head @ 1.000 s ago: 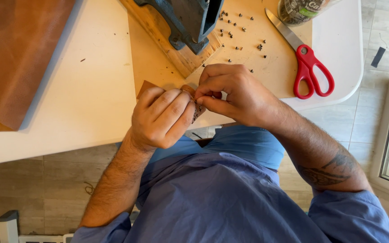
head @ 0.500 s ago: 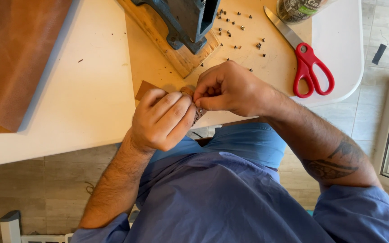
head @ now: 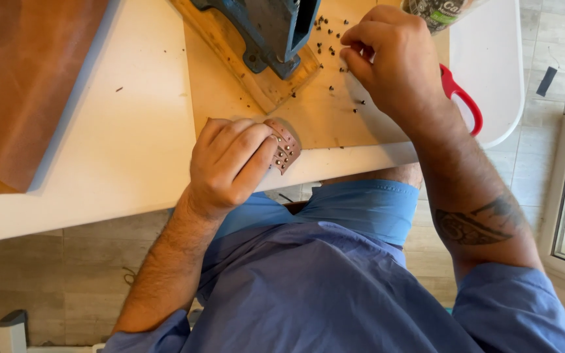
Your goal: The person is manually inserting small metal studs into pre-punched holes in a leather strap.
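The left hand (head: 230, 167) pinches the studded leather piece (head: 285, 149) at the bench (head: 132, 170) edge — the right hand (head: 393, 59), at one o'clock, nips a rivet (head: 344, 68) from the scatter; seating it comes next.

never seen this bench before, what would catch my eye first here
First, the two bare hands at the table edge: the left hand holds a small brown leather piece dotted with metal studs, while the right hand reaches among loose dark rivets scattered on a wooden board. Behind them stands a blue metal press, and a red scissor handle peeks out past the right wrist.
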